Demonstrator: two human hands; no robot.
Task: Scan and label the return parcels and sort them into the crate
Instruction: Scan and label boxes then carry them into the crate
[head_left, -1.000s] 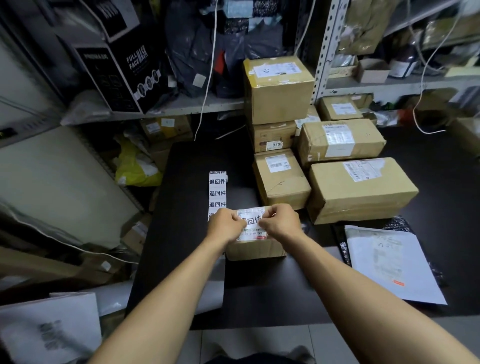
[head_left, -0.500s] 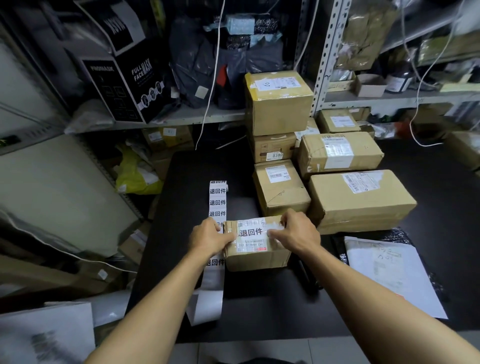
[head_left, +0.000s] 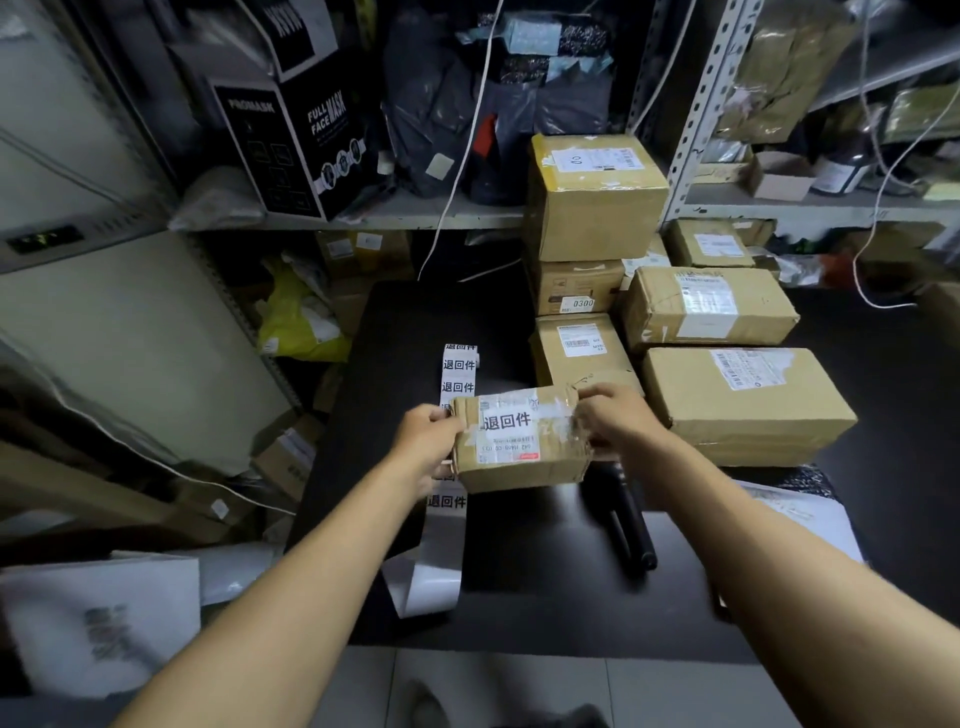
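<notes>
Hands: the left hand (head_left: 428, 436) grips the left end of the small parcel (head_left: 519, 441) and the right hand (head_left: 615, 415) its right end, fingers curled round the edges, probably to lift it clear.
Small parcel: over the near middle of the desk (head_left: 545, 587), apparently just off it, its return sticker (head_left: 511, 418) facing up, so labelling looks done.
Label strip (head_left: 452, 519): trails down the desk beside the left hand, within reach for the next box.
Scanner (head_left: 623, 525): dark, lying just behind the parcel.
Waiting boxes (head_left: 748, 405): stacked at the right rear.
Crate: not in view.
</notes>
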